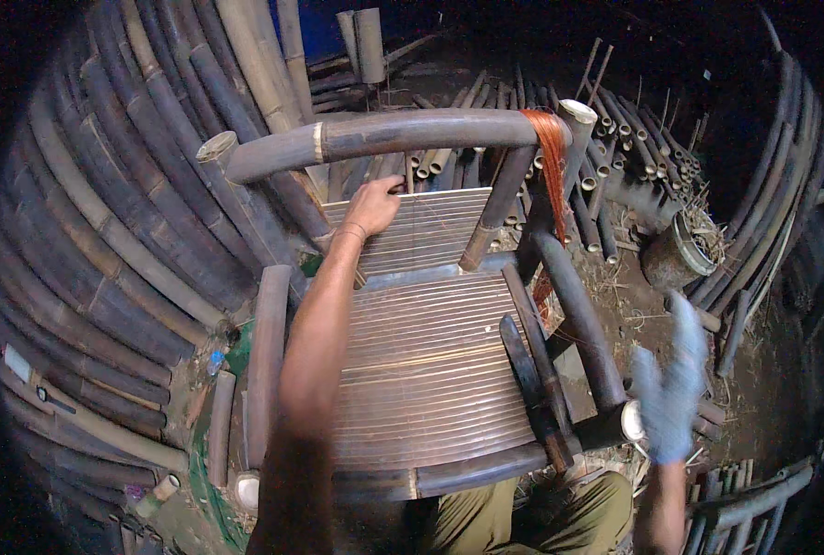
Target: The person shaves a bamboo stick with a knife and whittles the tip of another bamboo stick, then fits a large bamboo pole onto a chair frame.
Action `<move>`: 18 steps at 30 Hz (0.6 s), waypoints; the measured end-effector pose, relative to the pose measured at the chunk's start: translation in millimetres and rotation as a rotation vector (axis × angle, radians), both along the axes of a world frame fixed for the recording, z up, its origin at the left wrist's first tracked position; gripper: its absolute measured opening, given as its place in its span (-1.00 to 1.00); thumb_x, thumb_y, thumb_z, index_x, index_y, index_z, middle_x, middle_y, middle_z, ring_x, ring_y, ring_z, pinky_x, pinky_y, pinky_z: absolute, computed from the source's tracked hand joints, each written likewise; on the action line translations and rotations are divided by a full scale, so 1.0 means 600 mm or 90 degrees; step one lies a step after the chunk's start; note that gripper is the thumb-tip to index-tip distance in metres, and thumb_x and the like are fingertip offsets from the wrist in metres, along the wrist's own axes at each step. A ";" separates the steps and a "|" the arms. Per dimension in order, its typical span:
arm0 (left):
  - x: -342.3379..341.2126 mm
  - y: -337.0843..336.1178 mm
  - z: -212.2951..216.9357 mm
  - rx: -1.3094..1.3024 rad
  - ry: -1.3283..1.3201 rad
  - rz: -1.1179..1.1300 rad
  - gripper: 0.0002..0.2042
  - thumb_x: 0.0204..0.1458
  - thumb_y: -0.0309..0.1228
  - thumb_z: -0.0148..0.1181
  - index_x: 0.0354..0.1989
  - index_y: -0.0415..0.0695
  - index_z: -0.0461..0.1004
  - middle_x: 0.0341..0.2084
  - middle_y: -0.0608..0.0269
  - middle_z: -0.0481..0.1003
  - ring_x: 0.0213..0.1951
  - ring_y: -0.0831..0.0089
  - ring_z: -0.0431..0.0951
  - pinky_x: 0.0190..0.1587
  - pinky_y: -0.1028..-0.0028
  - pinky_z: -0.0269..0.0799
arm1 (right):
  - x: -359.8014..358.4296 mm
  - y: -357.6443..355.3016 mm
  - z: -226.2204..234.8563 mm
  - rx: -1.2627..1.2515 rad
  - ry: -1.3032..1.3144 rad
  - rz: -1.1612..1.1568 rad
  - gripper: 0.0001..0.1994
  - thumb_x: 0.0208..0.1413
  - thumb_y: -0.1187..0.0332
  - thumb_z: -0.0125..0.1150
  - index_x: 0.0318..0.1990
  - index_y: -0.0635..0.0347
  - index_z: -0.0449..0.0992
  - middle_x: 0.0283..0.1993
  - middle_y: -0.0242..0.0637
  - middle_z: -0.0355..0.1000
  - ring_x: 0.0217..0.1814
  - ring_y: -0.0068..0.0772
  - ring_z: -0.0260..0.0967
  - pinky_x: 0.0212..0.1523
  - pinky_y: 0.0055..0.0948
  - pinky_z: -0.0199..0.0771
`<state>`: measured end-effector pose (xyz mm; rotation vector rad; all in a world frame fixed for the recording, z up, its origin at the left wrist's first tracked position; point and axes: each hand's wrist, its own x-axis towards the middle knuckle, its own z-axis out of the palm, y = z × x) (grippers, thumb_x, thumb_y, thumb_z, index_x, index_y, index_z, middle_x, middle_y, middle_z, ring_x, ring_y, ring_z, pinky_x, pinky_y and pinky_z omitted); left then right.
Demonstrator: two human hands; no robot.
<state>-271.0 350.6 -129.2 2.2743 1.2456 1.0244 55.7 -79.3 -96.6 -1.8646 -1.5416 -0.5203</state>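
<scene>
A bamboo chair [430, 370] is seen before the person's knees, and a machete [528, 375] is laid on the right side of its slatted seat. Just right of the chair, the gloved right hand [673, 379] is raised, blurred, with fingers spread and nothing held. Farther off, the bare left hand [372, 205] is pressed on the slatted back [421, 227] under the curved top rail [384, 137], fingers curled over its upper edge.

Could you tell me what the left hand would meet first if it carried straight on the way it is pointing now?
The left hand already lies on the slatted backrest of the bamboo chair, pointing up and away. Carried on, it would probably meet the curved top rail first, though depth is hard to judge.
</scene>
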 end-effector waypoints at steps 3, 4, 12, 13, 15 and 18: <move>-0.004 -0.009 0.007 0.027 0.098 -0.004 -0.60 -0.07 -0.39 0.08 0.01 -0.07 0.55 -0.13 -0.17 0.56 -0.04 -0.12 0.54 0.09 0.12 0.42 | -0.169 0.261 0.014 0.013 -0.009 0.234 -0.11 -0.09 0.07 0.45 0.32 0.44 0.19 0.32 0.16 0.22 0.41 0.11 0.12 0.40 -0.13 0.11; -0.005 -0.011 0.010 0.024 0.120 0.003 -0.60 -0.07 -0.38 0.08 0.01 -0.08 0.56 -0.13 -0.17 0.56 -0.04 -0.12 0.54 0.09 0.12 0.42 | -0.209 0.339 0.004 -0.034 0.101 0.266 -0.06 -0.07 -0.01 0.43 0.31 0.53 0.15 0.35 0.23 0.16 0.44 0.12 0.08 0.42 -0.15 0.09; -0.008 -0.014 0.017 0.020 0.162 -0.010 -0.65 0.06 -0.29 0.12 0.01 -0.09 0.55 -0.12 -0.17 0.56 0.00 -0.08 0.53 0.10 0.10 0.39 | -0.250 0.465 -0.121 -0.006 0.231 0.303 -0.80 0.15 0.33 0.05 -0.16 0.22 0.49 -0.30 -0.05 0.50 -0.24 -0.05 0.51 -0.19 -0.17 0.50; -0.009 -0.014 0.014 0.029 0.154 -0.016 -0.66 0.10 -0.26 0.11 0.02 -0.11 0.54 -0.12 -0.17 0.56 -0.01 -0.10 0.53 0.09 0.09 0.40 | -0.224 0.440 -0.109 -0.019 0.257 0.247 -0.85 0.16 0.40 -0.01 -0.26 0.19 0.50 -0.31 -0.07 0.49 -0.28 -0.10 0.49 -0.25 -0.19 0.47; -0.009 -0.016 0.009 0.054 0.140 -0.025 -0.65 0.18 -0.19 0.08 0.02 -0.14 0.52 -0.14 -0.18 0.56 -0.04 -0.13 0.54 0.07 0.06 0.41 | -0.197 0.418 -0.075 0.116 0.802 0.367 -0.81 0.23 0.30 0.07 -0.21 0.19 0.56 -0.33 -0.26 0.50 -0.27 -0.35 0.46 -0.22 -0.38 0.42; -0.007 -0.017 0.001 0.101 0.145 -0.014 -0.70 0.18 -0.24 0.07 -0.03 -0.11 0.55 -0.18 -0.18 0.57 -0.06 -0.13 0.53 0.06 0.03 0.38 | -0.176 0.403 -0.018 0.295 1.099 0.697 -0.58 0.25 0.12 0.11 -0.01 0.35 0.54 -0.13 -0.19 0.57 -0.10 -0.36 0.49 0.01 -0.40 0.43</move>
